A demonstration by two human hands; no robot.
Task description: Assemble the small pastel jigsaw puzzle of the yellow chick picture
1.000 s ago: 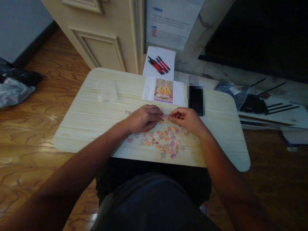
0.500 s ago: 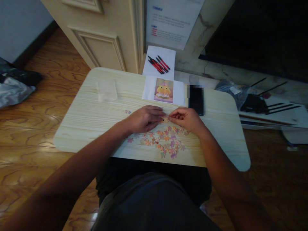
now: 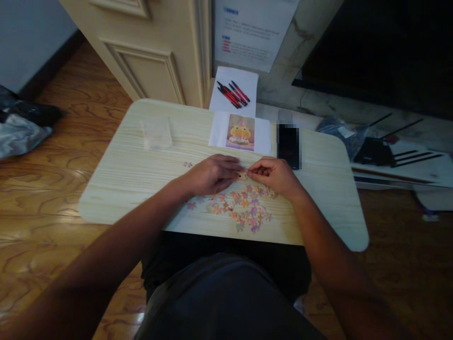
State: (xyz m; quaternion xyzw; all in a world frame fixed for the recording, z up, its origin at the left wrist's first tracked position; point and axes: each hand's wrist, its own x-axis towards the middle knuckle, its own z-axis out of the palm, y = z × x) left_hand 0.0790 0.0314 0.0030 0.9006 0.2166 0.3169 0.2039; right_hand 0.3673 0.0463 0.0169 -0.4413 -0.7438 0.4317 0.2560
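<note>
Both hands meet near the middle of the pale wooden table (image 3: 120,182). Between their fingertips lies a small yellow jigsaw puzzle piece (image 3: 242,176) with a dark spot; whether it is one piece or several joined, I cannot tell. My left hand (image 3: 214,174) comes from the left, fingers bent over and thumb closed against the yellow piece. From the other side my right hand (image 3: 272,174) pinches at its right edge, thumb and forefinger together, the other fingers curled. Loose puzzle pieces (image 3: 244,204), pink, orange and purple, are scattered just below the hands.
A printed picture of a yellow figure (image 3: 240,133) lies beyond the hands. Right of it is a dark phone (image 3: 289,147); at left, a clear plastic sheet or bag (image 3: 157,133) and a few pieces (image 3: 187,164). Red and black pens (image 3: 233,94) rest on paper behind.
Hardly anything differs. Both hands stay in place, with only slight finger movement at the yellow piece, which shows a little more plainly now.
</note>
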